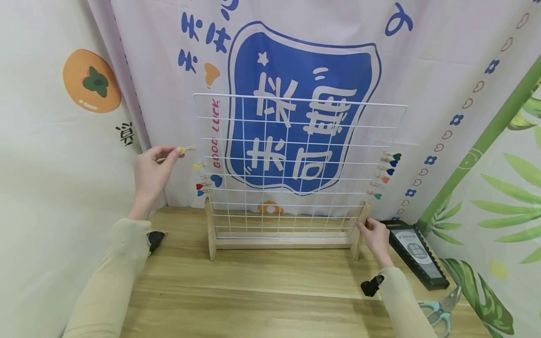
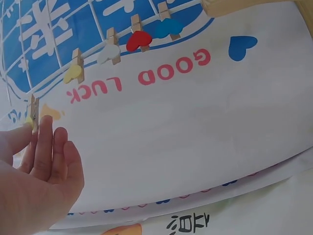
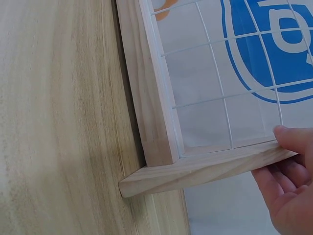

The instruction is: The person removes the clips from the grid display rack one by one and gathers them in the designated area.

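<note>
A white wire grid [image 1: 296, 155] stands upright in a wooden stand [image 1: 283, 243] on the table. My left hand [image 1: 153, 171] pinches a small wooden clothespin [image 2: 33, 111] with a yellow heart at the grid's left edge; whether its tip bites the wire I cannot tell. Along that same edge hang clothespins with a yellow heart [image 2: 73, 73], a white heart [image 2: 108, 54], a red heart [image 2: 139, 41] and a blue heart [image 2: 168, 28]. My right hand [image 1: 376, 237] grips the stand's right wooden upright [image 3: 210, 169], thumb on one face and fingers curled behind.
Several heart clothespins, one with a dark green heart [image 1: 396, 157], line the grid's right edge. A black case [image 1: 418, 253] lies right of the stand, with blue-handled scissors [image 1: 441, 310] nearer me. Behind hangs a printed curtain [image 1: 169, 117]. The wooden table [image 1: 253, 295] spreads in front.
</note>
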The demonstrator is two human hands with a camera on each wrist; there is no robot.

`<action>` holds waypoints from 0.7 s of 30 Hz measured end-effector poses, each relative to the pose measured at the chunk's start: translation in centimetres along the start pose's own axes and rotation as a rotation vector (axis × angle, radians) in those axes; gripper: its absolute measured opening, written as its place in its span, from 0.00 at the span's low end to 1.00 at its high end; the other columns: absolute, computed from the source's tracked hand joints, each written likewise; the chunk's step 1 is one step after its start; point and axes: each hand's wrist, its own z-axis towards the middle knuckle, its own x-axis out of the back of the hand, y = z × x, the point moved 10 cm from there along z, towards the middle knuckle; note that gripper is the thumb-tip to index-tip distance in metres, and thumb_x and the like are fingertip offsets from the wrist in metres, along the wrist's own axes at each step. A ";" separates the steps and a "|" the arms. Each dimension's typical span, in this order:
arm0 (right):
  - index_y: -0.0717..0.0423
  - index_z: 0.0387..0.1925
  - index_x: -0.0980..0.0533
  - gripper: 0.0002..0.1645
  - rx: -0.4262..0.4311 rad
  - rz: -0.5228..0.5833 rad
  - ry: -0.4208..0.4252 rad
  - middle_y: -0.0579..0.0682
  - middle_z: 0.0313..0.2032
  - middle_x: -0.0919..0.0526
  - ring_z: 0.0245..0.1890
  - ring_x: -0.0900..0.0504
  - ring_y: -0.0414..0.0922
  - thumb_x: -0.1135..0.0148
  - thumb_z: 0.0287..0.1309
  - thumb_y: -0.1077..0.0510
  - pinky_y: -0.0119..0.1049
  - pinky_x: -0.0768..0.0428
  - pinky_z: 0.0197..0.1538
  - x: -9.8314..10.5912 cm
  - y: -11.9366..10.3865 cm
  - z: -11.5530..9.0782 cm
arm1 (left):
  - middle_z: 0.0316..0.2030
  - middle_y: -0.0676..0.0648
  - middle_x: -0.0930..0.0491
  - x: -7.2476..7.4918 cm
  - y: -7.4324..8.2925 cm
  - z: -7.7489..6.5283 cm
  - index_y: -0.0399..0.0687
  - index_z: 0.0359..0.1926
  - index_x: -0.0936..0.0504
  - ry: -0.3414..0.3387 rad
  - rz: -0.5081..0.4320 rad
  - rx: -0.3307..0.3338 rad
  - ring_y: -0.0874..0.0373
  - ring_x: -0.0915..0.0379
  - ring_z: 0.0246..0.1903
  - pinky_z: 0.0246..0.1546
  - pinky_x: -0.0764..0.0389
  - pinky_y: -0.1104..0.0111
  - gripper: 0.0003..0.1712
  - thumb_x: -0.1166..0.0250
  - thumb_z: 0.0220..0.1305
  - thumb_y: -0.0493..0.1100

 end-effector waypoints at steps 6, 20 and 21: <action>0.66 0.35 0.19 0.16 0.010 0.000 0.015 0.66 0.46 0.13 0.49 0.14 0.59 0.37 0.66 0.54 0.35 0.13 0.42 0.1 0.0 -0.1 | 0.29 0.81 0.23 0.8 0.3 -1.6 0.40 0.46 0.16 0.014 -0.061 0.009 0.82 0.23 0.36 0.41 0.24 0.90 0.21 0.38 0.68 0.54; 0.67 0.45 0.18 0.15 0.015 0.019 0.033 0.66 0.47 0.14 0.49 0.14 0.60 0.37 0.65 0.58 0.46 0.12 0.47 0.0 0.1 0.2 | 0.43 0.37 0.13 -8.2 -2.9 -11.2 0.38 0.49 0.17 -0.376 -0.032 0.025 0.67 0.17 0.36 0.41 0.18 0.83 0.16 0.36 0.68 0.46; 0.67 0.45 0.18 0.15 0.012 0.019 0.031 0.66 0.47 0.14 0.50 0.14 0.60 0.37 0.65 0.58 0.48 0.12 0.48 -0.1 0.1 0.2 | 0.42 0.38 0.12 -9.1 -3.5 -12.0 0.39 0.48 0.16 -0.395 -0.023 0.025 0.63 0.16 0.37 0.41 0.17 0.81 0.15 0.35 0.67 0.45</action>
